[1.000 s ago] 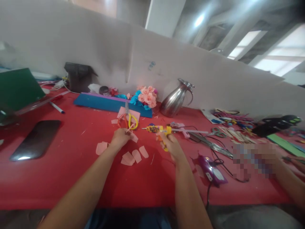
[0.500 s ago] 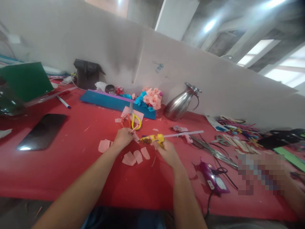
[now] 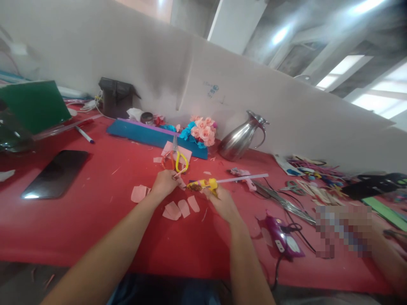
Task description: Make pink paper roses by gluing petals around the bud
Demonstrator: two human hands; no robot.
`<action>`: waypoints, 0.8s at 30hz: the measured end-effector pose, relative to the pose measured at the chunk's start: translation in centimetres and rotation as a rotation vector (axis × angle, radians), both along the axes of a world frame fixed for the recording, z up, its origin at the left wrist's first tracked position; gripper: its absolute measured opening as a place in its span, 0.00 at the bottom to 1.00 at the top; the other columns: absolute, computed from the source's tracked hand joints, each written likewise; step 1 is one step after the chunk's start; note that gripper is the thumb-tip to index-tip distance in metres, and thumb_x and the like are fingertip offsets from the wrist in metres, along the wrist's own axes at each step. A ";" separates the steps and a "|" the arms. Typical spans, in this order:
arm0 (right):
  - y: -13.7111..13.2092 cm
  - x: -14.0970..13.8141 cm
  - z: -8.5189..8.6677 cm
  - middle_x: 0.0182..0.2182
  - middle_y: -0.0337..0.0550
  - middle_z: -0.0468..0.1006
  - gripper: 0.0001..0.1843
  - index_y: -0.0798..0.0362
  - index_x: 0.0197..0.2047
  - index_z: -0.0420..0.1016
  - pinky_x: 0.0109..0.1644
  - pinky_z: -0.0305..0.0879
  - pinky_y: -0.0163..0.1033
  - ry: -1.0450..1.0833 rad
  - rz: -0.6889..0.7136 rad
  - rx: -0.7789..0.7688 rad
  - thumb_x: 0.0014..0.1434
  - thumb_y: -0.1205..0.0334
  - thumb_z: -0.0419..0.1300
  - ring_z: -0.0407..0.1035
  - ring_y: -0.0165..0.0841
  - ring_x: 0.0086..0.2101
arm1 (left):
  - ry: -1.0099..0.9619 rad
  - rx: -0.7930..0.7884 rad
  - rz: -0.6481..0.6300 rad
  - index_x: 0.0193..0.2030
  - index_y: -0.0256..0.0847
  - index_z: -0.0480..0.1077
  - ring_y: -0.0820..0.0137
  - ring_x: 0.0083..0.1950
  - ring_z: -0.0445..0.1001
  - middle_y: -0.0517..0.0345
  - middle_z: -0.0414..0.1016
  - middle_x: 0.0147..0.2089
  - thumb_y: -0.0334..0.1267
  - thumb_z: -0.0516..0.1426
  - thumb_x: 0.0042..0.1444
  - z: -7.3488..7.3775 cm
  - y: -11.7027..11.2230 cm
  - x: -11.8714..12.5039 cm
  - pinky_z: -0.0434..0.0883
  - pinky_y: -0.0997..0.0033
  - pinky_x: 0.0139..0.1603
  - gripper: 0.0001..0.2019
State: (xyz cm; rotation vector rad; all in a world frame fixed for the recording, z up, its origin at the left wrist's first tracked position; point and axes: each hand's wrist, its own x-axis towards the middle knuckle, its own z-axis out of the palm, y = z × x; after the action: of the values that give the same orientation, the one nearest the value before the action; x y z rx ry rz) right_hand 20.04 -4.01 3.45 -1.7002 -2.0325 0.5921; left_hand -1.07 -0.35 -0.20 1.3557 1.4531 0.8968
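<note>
Glue gun (image 3: 203,184), probably light, best held where our right hand (image 3: 224,206) wraps its handle; left hand (image 3: 164,183) pinches pink strip (image 3: 180,173).

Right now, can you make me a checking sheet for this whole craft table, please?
Surface: red table, partly covered
Work things: yellow glue gun, pink strip, loose pink paper pieces
Clutter: scissors, phone, marker, metal jug, paper flowers
Hands: left hand pinches the strip; right hand grips the glue gun
Cables: black cable beside purple box
Surroundings: pale wall behind, another person's arm at right
</note>
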 end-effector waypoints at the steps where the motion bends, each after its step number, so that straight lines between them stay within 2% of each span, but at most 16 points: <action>1: 0.0 0.0 0.0 0.26 0.42 0.74 0.19 0.52 0.35 0.68 0.31 0.56 0.35 0.005 0.004 -0.002 0.57 0.44 0.49 0.67 0.36 0.27 | -0.003 0.001 -0.002 0.23 0.39 0.72 0.70 0.32 0.76 0.57 0.78 0.25 0.28 0.56 0.46 0.0 0.0 0.0 0.70 0.75 0.35 0.06; 8: 0.2 0.0 0.0 0.26 0.42 0.74 0.20 0.52 0.38 0.67 0.31 0.55 0.36 -0.037 -0.033 -0.015 0.57 0.43 0.48 0.68 0.37 0.29 | 0.116 0.016 0.047 0.25 0.39 0.74 0.68 0.35 0.76 0.56 0.79 0.28 0.30 0.59 0.44 0.2 -0.2 -0.1 0.68 0.75 0.36 0.02; 17: 0.3 0.1 -0.3 0.26 0.42 0.74 0.22 0.52 0.38 0.68 0.29 0.55 0.35 -0.071 -0.063 0.006 0.57 0.42 0.48 0.67 0.37 0.28 | 0.188 0.044 0.016 0.27 0.40 0.76 0.69 0.34 0.74 0.56 0.79 0.30 0.31 0.57 0.46 0.6 -0.5 -0.2 0.65 0.76 0.32 0.05; 24: 0.2 0.0 -0.1 0.27 0.43 0.75 0.22 0.52 0.38 0.68 0.30 0.55 0.36 -0.081 -0.060 0.018 0.57 0.42 0.48 0.68 0.38 0.29 | 0.137 0.042 0.010 0.25 0.40 0.76 0.69 0.34 0.75 0.56 0.79 0.30 0.31 0.57 0.46 0.5 -0.4 -0.2 0.66 0.76 0.34 0.06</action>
State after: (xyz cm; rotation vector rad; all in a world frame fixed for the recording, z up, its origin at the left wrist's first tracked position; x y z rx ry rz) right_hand 20.08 -3.80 3.36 -1.7946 -2.0280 0.4911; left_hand -1.25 -0.74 0.31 1.4666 1.5537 0.8586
